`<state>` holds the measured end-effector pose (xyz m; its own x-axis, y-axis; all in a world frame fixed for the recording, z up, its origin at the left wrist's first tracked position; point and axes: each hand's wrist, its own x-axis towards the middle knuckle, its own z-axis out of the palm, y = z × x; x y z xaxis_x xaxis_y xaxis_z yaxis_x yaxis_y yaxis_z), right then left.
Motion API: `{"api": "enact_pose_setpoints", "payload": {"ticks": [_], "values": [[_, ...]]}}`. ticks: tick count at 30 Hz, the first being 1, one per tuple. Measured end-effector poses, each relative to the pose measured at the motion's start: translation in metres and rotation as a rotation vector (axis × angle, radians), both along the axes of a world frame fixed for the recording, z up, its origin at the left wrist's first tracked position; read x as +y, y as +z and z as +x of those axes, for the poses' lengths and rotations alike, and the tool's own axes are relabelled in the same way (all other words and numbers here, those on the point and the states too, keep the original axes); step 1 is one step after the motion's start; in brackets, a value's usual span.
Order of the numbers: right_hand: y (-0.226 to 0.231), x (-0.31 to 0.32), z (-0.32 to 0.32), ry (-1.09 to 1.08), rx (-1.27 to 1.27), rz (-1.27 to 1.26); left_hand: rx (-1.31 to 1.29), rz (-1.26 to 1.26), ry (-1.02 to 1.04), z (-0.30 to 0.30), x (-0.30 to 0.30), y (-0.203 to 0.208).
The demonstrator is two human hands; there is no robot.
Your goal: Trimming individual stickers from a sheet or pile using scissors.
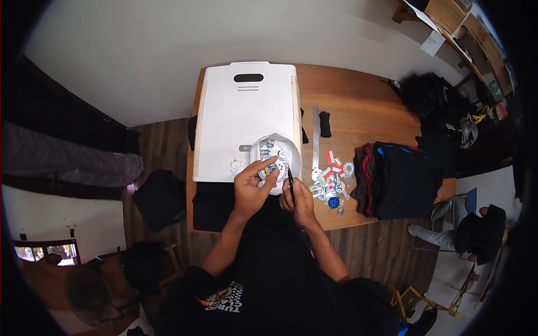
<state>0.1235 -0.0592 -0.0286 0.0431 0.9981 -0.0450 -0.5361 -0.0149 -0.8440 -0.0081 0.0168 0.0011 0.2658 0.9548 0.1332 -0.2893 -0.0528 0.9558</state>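
Note:
Over the near edge of a white board-like panel (246, 120), my left hand (253, 189) pinches a clear printed film sheet (274, 147) with round black-and-white designs. Its curled edge rises toward the far side. At the sheet's right edge, my right hand (298, 203) grips a slim black tool (291, 187), pointing away from me; its exact kind is too small to make out. To the right of my hands lies a loose heap of cut printed film pieces (330, 182), in white, red and blue. A round blue piece (334, 203) sits at its near end.
A steel ruler (315, 140) and a small black bundle (325, 124) lie on the wooden table (364, 103). Folded dark clothes (400, 182) are stacked at its right side. A black bag (437, 98) stands beyond. Another person (476, 232) sits at the far right.

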Motion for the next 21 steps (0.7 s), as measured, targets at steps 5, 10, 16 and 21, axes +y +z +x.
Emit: {"api": "enact_pose_setpoints", "payload": {"ticks": [5,10,16,21], "values": [[-0.0005,-0.0002,0.0011,0.008,0.008,0.009,0.002,0.012,-0.011,-0.0009,-0.0003,-0.0026],[-0.0011,-0.0001,0.0020,0.011,0.014,0.000,0.006,-0.027,-0.021,-0.0004,-0.0011,0.0019],[0.0027,0.0004,0.0020,0.008,0.009,-0.003,0.006,-0.020,-0.031,-0.0011,-0.0011,0.0017],[-0.0009,0.0000,0.0023,0.006,0.009,0.008,0.009,-0.026,-0.033,-0.0006,-0.0012,0.0040]]}}
